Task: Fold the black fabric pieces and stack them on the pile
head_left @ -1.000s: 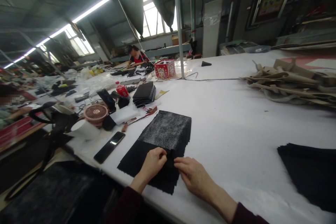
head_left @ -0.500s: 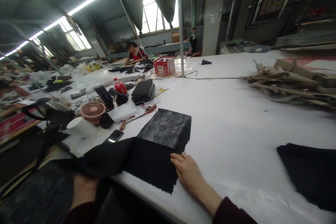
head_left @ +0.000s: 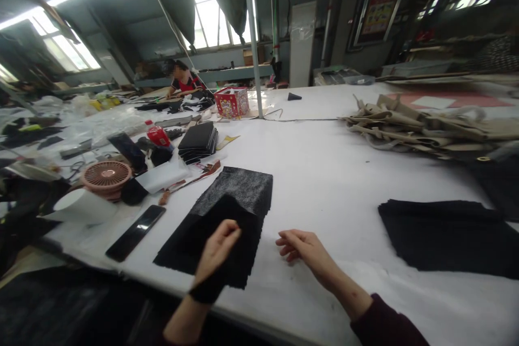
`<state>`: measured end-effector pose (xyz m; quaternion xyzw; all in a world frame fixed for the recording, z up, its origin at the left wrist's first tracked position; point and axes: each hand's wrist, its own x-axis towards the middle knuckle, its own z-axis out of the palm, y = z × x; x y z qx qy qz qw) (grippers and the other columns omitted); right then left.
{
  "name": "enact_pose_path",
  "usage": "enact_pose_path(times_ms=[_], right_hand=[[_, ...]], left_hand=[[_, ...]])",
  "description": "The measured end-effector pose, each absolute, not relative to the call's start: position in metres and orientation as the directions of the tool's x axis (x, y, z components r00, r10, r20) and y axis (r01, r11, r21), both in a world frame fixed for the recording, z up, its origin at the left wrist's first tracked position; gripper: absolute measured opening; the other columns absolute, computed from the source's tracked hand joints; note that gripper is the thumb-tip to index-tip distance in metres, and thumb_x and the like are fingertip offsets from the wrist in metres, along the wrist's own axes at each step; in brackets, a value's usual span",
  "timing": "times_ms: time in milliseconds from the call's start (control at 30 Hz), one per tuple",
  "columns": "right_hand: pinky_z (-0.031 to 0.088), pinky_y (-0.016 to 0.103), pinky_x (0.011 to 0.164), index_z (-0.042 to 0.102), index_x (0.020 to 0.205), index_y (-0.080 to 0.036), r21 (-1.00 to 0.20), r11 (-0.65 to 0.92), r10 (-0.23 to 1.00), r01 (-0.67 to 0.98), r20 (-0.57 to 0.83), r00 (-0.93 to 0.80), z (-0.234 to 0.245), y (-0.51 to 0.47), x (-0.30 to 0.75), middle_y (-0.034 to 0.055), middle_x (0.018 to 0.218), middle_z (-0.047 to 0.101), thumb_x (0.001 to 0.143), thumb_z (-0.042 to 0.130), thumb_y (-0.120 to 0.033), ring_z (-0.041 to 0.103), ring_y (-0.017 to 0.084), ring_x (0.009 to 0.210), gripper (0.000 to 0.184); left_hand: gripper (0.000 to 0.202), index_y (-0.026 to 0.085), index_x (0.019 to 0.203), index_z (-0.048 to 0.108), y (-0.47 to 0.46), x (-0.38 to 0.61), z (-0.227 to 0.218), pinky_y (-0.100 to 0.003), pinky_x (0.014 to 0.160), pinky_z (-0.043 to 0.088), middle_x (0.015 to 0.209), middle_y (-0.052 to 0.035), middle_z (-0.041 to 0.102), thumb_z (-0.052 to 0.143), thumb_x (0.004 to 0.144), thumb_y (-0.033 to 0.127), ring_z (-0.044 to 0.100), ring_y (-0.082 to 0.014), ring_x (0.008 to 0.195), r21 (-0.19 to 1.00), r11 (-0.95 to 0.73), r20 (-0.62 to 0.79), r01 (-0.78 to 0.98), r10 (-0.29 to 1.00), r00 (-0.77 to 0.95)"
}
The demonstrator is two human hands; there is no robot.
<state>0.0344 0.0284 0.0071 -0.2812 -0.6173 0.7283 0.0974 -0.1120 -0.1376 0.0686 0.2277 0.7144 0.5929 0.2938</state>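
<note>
A stack of black fabric pieces [head_left: 178, 251] lies on the white table in front of me, its far part showing a mottled grey face [head_left: 253, 186]. My left hand [head_left: 219, 246] is over the stack, fingers pinched on a black fabric piece [head_left: 229, 208]. One corner of this piece stands raised toward the grey part, and dark cloth crosses my left wrist. To the right of the stack, my right hand [head_left: 300, 246] hovers over the bare tabletop, fingers loosely bent and apart, with nothing in them.
A phone [head_left: 135, 232], a pink fan [head_left: 106, 175], a red-labelled bottle [head_left: 158, 134] and a pile of dark pieces [head_left: 198, 140] are on the left. Another black fabric stack [head_left: 450, 235] and heaped tan material [head_left: 421, 124] lie right. A person [head_left: 186, 80] sits farther back.
My left hand has come up from below the table edge at left, bringing the black piece over the stack. My right hand has left the stack's edge. The view has turned right.
</note>
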Motion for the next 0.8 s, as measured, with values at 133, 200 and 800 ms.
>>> enact_pose_path(times_ms=[133, 200, 800], right_hand=[[0.050, 0.029, 0.066, 0.069, 0.087, -0.013, -0.871, -0.445, 0.462, 0.209, -0.424, -0.779, 0.019, 0.070, 0.091, 0.0086, 0.080, 0.068, 0.082, 0.059, -0.065, 0.062, 0.016, 0.069, 0.054], [0.048, 0.028, 0.067, 0.069, 0.081, -0.012, -0.902, -0.357, 0.512, 0.244, -0.407, -0.757, 0.021, 0.086, 0.115, 0.0075, 0.076, 0.068, 0.080, 0.061, -0.065, 0.061, 0.017, 0.070, 0.053], [0.039, 0.030, 0.074, 0.069, 0.090, -0.021, -0.647, 0.387, 0.825, 0.657, -0.075, -0.560, 0.000, 0.082, 0.105, 0.0053, 0.082, 0.066, 0.085, 0.055, -0.022, 0.060, 0.021, 0.082, 0.015]], left_hand=[[0.017, 0.021, 0.098, 0.062, -0.082, -0.008, 0.046, -0.027, 0.081, 0.049, 0.095, -0.0023, 0.067, 0.046, 0.096, 0.027, 0.062, -0.0166, 0.088, 0.970, 0.016, 0.082, 0.241, 0.918, -0.388], [0.019, 0.023, 0.104, 0.061, -0.065, 0.026, 0.037, -0.028, 0.086, 0.048, 0.102, -0.0028, 0.067, 0.046, 0.094, 0.020, 0.062, -0.0166, 0.093, 0.926, -0.037, 0.137, 0.376, 0.960, -0.243], [0.012, 0.020, 0.101, 0.057, -0.028, -0.031, 0.018, -0.038, 0.081, 0.046, 0.103, -0.0062, 0.059, 0.055, 0.090, 0.021, 0.055, -0.0249, 0.095, 0.166, -0.076, 0.036, 0.983, 0.997, 0.071]])
